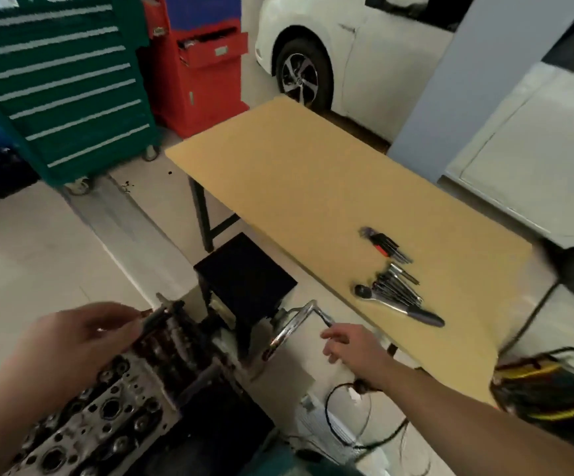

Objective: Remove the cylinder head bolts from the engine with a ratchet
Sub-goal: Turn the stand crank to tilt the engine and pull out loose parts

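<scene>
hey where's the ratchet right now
The ratchet lies on the tan table, right of centre in the head view, beside loose sockets and extensions, untouched.

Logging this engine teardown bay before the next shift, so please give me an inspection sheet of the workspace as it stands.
Surface: tan table, bare at its far end, tools near the right end.
Job's things: cylinder head at lower left; ratchet lying on the table.
Clutter: hex key set and loose sockets or bits beside the ratchet.
Grippers: left hand pinches a dark bolt-like part; right hand open, reaching toward a chrome crank handle.
Cables: black cable on the floor; yellow-black bundle.
Surroundings: green tool chest, red cabinet, white car.
</scene>
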Demonstrator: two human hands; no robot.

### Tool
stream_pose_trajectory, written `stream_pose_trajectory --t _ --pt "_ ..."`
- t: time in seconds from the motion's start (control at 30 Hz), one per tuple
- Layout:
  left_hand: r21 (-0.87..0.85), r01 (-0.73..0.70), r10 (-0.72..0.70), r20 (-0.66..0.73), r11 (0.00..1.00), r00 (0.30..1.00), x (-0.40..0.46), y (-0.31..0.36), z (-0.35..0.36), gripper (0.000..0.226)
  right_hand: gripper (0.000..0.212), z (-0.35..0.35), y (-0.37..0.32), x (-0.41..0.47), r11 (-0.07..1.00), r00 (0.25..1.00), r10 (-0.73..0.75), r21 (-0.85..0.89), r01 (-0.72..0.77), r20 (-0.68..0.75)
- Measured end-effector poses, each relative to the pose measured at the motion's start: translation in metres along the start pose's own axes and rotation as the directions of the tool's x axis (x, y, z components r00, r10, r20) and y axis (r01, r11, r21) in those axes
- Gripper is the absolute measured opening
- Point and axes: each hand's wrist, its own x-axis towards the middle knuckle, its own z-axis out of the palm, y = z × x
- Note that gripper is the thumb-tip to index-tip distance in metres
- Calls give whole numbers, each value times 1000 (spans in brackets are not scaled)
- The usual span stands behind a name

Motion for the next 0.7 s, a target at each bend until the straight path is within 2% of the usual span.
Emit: stream_pose_trajectory --t 0.07,0.1,0.2,0.27,0.4,0.47,0.5,0.57,0.63,0.7 --pt "97 -118 105 124 988 987 11 77 44 15 18 -51 28 10 997 987 22 -68 -33 -157" --pt "75 -142 126 188 987 974 22 105 70 12 18 -76 41 17 991 973 26 -123 -56 -230" --pt "25 -24 14 330 999 944 56 158 148 6 21 -144 78 44 965 902 60 -207 -163 -429" --pt "52 -5 -15 389 999 921 73 182 193 6 21 -179 100 66 940 873 76 -258 -225 -482" --pt "164 -75 -14 481 984 876 103 205 284 3 23 -214 131 113 853 932 46 -472 -224 -359" --pt "166 -41 -54 529 985 847 112 217 329 4 24 -214 139 133 796 960 15 -578 -181 -280" --pt "155 12 -96 545 988 833 117 222 349 4 24 -212 143 141 769 969 -10 -621 -151 -248" --pt "76 209 -213 585 975 782 126 231 384 6 25 -207 150 152 728 973 -87 -680 -82 -212" --pt "-21 386 -291 620 922 729 134 236 413 9 26 -202 156 157 713 971 -151 -701 -22 -184" --pt "-30 423 -318 609 906 726 141 236 438 11 29 -198 159 159 701 974 -162 -713 3 -155"
